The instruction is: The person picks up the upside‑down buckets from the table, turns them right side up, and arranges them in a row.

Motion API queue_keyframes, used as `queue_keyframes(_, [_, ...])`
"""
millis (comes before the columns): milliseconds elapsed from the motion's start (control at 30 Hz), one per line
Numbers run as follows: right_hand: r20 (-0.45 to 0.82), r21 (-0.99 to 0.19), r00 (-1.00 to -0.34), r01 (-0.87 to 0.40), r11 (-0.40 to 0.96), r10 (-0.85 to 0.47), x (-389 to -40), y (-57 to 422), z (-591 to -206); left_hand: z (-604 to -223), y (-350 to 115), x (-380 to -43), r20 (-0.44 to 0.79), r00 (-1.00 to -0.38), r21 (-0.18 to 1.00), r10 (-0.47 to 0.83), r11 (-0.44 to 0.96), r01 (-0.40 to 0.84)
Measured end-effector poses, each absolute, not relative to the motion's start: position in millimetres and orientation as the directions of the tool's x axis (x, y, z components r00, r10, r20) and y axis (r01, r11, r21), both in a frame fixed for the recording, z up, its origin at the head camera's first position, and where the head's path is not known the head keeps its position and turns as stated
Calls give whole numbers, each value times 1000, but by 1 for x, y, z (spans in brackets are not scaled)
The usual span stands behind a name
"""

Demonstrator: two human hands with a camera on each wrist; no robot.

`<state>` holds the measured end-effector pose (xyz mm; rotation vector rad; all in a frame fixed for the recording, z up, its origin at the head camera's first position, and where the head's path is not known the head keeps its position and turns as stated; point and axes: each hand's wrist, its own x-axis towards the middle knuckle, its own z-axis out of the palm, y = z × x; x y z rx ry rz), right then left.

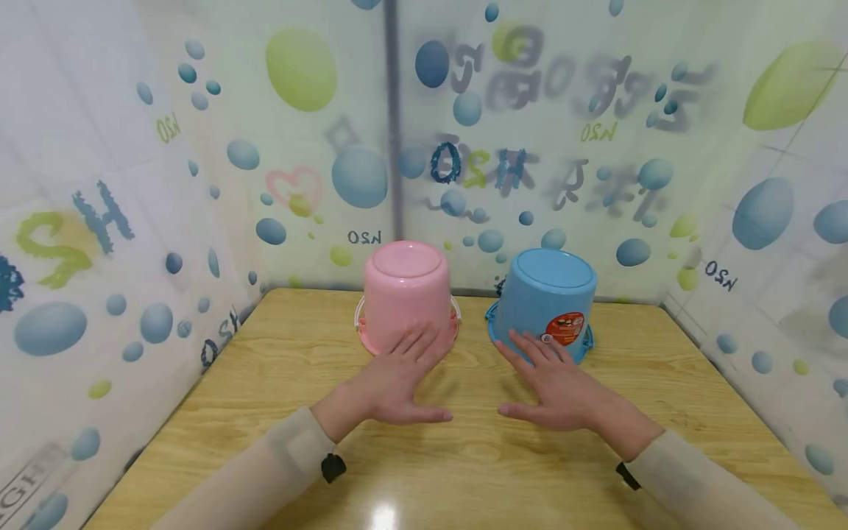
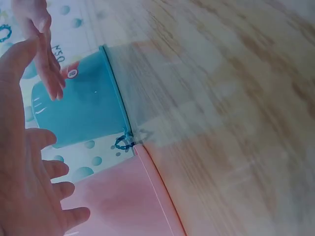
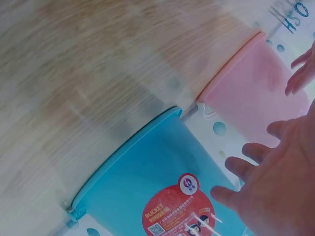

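Two buckets stand upside down on the table, a pink bucket (image 1: pixel 407 287) on the left and a blue bucket (image 1: pixel 543 294) on the right. My left hand (image 1: pixel 400 379) is spread flat in front of the pink one, palm down, thumb pointing inward. Before the blue bucket, my right hand (image 1: pixel 556 383) is held out the same way. Neither hand grips anything. In the right wrist view a red label (image 3: pixel 179 211) on the blue bucket reads "BUCKET". Whether any fingertip touches a bucket I cannot tell.
Both buckets rest on a wooden table (image 1: pixel 464 471) near its back edge. A patterned curtain (image 1: pixel 298 147) with blue and green spots hangs behind and along both sides. The white handle (image 1: pixel 358 313) of the pink bucket lies low beside its rim.
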<state>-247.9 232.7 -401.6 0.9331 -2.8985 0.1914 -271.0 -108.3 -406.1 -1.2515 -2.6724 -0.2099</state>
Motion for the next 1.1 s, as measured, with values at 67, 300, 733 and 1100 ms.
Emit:
queue_keyframes(67, [133,-98,-806,-590,802,-577,-249,231,-401,-405,-109,-271,249,-624,87,741,624,777])
queue_keyframes(300, [143,-181,-798,-602,777,-585,-257,224,-398,-399,-119,-275,282,-684,206,673,654,728])
queue_keyframes(733, [-23,-335,-843,-501,798,-538,-288,188,-393,-394,-163,-279,280,-781,284,558,729,622])
queue_keyframes(1100, [-121,-380,-881,-386,841,-458,-321,165,-401,-401,-204,-301,213,-867,298,450,815,497])
